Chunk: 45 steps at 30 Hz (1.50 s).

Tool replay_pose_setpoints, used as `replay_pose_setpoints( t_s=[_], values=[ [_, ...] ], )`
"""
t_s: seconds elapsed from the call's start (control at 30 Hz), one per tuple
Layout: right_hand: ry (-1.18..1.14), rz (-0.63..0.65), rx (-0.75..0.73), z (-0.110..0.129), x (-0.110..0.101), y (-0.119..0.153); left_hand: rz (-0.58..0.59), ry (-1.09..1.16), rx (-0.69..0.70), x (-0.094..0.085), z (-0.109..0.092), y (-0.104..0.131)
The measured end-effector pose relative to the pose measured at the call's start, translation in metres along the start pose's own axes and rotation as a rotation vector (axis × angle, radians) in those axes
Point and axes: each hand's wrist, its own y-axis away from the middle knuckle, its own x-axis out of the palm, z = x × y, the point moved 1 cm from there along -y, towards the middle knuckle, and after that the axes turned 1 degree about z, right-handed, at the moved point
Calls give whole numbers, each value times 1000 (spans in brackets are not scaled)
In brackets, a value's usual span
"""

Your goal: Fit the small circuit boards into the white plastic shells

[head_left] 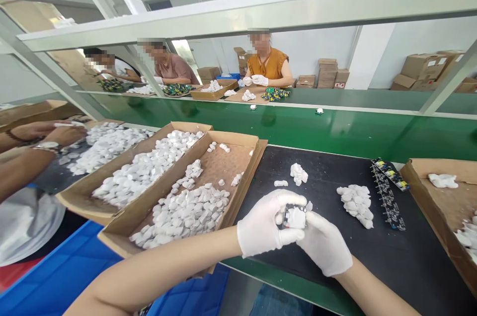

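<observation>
A: So, worktop (286, 281) first?

B: Green along the near edge, with a black mat (268, 177) under the left hand (264, 224) and right hand (326, 244). Cardboard tray (238, 201) just left of the hands, loaded with white pads (190, 209), and a second tray (80, 201) of the same past it. Another cardboard tray (421, 197) off to the right, partly cut by the frame edge.

A: And the room?

B: Pretty factory-ish tbh. Shiny green strip (354, 132) running across beyond the hands, pale metal frame (261, 13) overhead, three people seated on the far side, stacked cardboard boxes (423, 66) at the back right. Also a co-worker's hands (67, 133) at far left, plus a blue bin (85, 266) low on the left.

A: Cool. Anything near the gloves?

B: Two little clumps of pads (298, 174) (280, 184) just beyond, a bigger pad pile (357, 205) to the right, then strips of circuit boards (387, 201) further right.

A: And the actual thing?

B: Small board (295, 217) with a white pad on top, right between both hands, up over the mat. Gripped by both, white gloves on: left thumb and fingers closed on the near and far edges, right fingers at the right side. Underside hidden, so no telling on the grip down there.
</observation>
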Motion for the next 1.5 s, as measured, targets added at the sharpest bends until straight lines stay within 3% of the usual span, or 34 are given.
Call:
replay_pose_setpoints(
  t_s=[0.1,0.17,0.33,0.63,0.97,1.23,1.5],
  values=[
    [84,-39,-8,2,0,0,-57,-280,259,-3,-1,-1],
    [230,-96,-55,4,0,-2,-55,-387,313,-4,-1,-3],
    [445,-189,-62,4,-3,-4,20,-475,303,-1,1,-3],
    [269,-53,-113,5,2,-2,-5,-491,288,3,2,-2],
    [403,-120,-150,1,7,-1,10,-651,343,4,-3,0],
    [364,-135,-175,-8,-5,0,65,-709,326,6,2,1],
    [468,-175,-185,-2,2,-5,132,-730,350,9,2,1]
  ],
)
